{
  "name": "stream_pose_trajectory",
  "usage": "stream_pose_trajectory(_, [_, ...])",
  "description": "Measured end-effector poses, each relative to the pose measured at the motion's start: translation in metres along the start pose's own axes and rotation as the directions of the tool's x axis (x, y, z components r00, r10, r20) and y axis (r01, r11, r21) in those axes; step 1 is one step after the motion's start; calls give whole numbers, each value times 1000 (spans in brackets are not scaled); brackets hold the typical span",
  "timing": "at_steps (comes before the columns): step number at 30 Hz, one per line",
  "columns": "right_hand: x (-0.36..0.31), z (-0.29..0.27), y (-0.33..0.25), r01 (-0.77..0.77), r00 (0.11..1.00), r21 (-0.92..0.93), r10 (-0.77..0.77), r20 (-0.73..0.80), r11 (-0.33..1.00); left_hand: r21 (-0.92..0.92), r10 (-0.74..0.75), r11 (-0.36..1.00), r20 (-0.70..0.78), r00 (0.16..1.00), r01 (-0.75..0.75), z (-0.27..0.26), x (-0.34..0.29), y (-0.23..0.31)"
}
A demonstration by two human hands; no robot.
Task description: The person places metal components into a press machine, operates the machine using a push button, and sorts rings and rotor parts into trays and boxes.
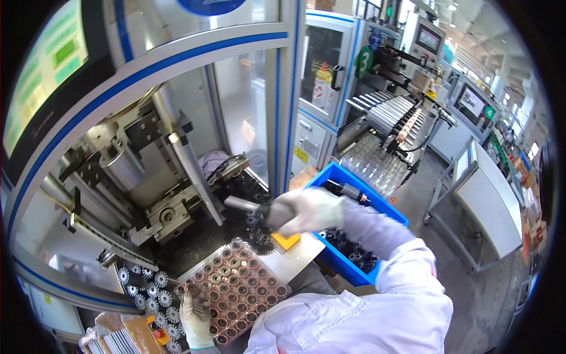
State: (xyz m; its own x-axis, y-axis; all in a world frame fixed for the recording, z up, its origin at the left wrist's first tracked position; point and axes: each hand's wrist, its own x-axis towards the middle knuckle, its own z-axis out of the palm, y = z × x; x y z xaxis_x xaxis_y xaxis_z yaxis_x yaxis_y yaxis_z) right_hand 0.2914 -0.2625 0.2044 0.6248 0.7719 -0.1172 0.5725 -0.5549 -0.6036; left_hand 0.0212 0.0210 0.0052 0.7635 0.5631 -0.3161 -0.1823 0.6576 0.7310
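My right hand [312,211], in a white glove and blurred by motion, is closed around a motor armature [277,213]. Its bare metal shaft [240,204] sticks out to the left over the machine's bed. At the lower left, my gloved left hand [196,318] has its fingers curled at the left edge of a tray of commutators [250,289]. A round copper-coloured commutator [192,288] shows at its fingertips. Several rows of these dark-centred rings fill the tray. Dark toothed laminations [259,241] lie just below the armature, beside a yellow block [286,241].
A press [168,215] stands inside the framed machine at left. More slotted cores [153,292] lie left of the tray. To the right is a blue bin [336,268] with dark cores and an armature [352,192]. Beyond it are a roller conveyor [383,109] and a white cart [486,203].
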Motion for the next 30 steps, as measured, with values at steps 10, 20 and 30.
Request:
stream_pose_trajectory(10, [-98,-127,71,-440,703,34,368,-609,897,41,-75,996,37,997,73,9,0,-14])
stream_pose_trajectory(20, [-96,33,223,-683,704,4,659,-264,731,211,-87,975,49,995,74,5,5,-19])
stream_pose_trajectory(30, [-27,118,294,-591,806,-358,520,-281,723,483,31,875,-11,999,-22,36,33,-14])
